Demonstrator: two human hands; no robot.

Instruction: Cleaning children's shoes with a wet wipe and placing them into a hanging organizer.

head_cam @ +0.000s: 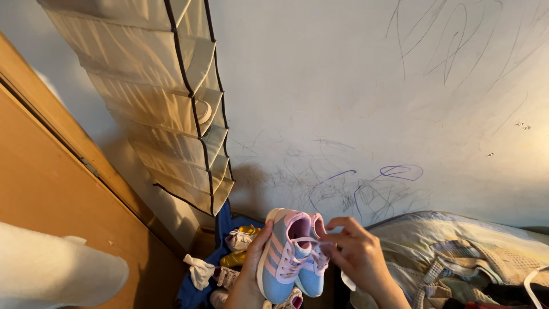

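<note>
- At the bottom centre of the head view, I am seeing the left hand (250, 269) cupping a small blue sneaker (284, 257) from its left side, the fingers curling up along the pale sole while the palm is supporting it from beneath.
- Just to the right, the right hand (355, 254) is pinching the pink laces (309, 250) between thumb and fingertips, the fingers closing on the lace near the shoe's pink tongue; the hand is nearly shut around that strand.
- The sneaker, blue with pink stripes and pink trim, is hanging in the air between the two hands, toe pointing down toward the camera, opening toward the wall.
- Below and left of the shoe, I am making out a heap of small shoes (237, 243), white and yellow ones among them, lying on a blue fabric (224, 220) with a white cloth (199, 270) beside them.
- To the right, a crumpled quilt (452, 252) in pale tones is lying bunched against the wall.
- Behind everything, a white wall (372, 86) is carrying pencil and purple scribbles (366, 186).
- At upper left, a beige hanging pocket organiser (166, 97) with dark edging is sagging beside a wooden door (51, 183).
- At the lower left edge, a pale rounded shape is intruding; I cannot tell what it is.
</note>
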